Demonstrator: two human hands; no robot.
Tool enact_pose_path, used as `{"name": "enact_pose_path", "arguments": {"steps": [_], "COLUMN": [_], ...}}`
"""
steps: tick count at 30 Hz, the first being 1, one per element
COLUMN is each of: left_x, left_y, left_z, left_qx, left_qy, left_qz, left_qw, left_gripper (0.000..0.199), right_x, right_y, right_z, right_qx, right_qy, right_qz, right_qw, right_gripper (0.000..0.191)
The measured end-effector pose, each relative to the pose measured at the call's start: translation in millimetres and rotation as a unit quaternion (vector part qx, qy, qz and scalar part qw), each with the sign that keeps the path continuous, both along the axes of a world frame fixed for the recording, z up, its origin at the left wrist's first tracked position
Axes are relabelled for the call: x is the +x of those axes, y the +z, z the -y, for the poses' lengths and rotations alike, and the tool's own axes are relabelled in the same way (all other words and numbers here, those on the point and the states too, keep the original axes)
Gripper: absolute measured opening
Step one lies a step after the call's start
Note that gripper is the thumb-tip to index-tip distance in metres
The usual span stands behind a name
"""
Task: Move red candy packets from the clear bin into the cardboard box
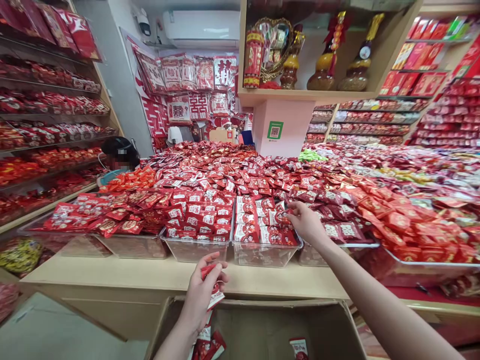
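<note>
My left hand is closed around a small red and white packet, above the open cardboard box. Inside that box lie several similar packets at the left and another packet toward the right. Farther forward, my right hand reaches over a clear plastic bin filled with rows of red and white packets. Its thumb and fingers pinch the edge of a packet at the bin's right side.
Neighbouring clear bins full of red packets line the pale counter. Orange-red packets are heaped at the right. A shelf box with bottles overhangs the middle. A person is behind the bins at left.
</note>
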State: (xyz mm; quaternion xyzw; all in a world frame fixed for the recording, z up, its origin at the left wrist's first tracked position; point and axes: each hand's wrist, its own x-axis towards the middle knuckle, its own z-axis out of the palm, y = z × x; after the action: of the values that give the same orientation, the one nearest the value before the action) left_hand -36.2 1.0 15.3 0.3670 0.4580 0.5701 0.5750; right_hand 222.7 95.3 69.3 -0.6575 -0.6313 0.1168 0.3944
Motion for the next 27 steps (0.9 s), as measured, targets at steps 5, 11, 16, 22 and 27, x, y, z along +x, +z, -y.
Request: {"name": "enact_pose_path", "arguments": {"steps": [5, 11, 16, 22, 27], "left_x": [1, 2, 3, 9, 24], "left_y": [-5.9, -7.0, -4.2, 15.5, 33.7], "left_z": [3, 3, 4, 7, 6], "left_qx": [0.021, 0.022, 0.022, -0.004, -0.052], "left_qy": [-0.03, -0.043, -0.047, -0.046, -0.191], "left_qz": [-0.021, -0.047, -0.061, 0.055, 0.17], "left_qw": [0.999, 0.998, 0.997, 0.997, 0.965], "left_gripper": [0.027, 0.024, 0.024, 0.035, 0.049], "right_x": [-11, -16, -19, -50, -94], "right_y": [-10.3, -12.3, -6.3, 4.3, -8.5], "right_z": [-15, -11, -7, 45, 96], "right_qx": [-0.071, -0.107, -0.084, 0.01, -0.105], "right_qy": [0.028, 0.053, 0.048, 0.158, 0.351], "right_qz": [0.109, 0.266, 0.292, 0.099, -0.157], "right_qw": [0.991, 0.957, 0.952, 0.982, 0.917], "right_gripper": [0.022, 0.025, 0.025, 0.021, 0.021]}}
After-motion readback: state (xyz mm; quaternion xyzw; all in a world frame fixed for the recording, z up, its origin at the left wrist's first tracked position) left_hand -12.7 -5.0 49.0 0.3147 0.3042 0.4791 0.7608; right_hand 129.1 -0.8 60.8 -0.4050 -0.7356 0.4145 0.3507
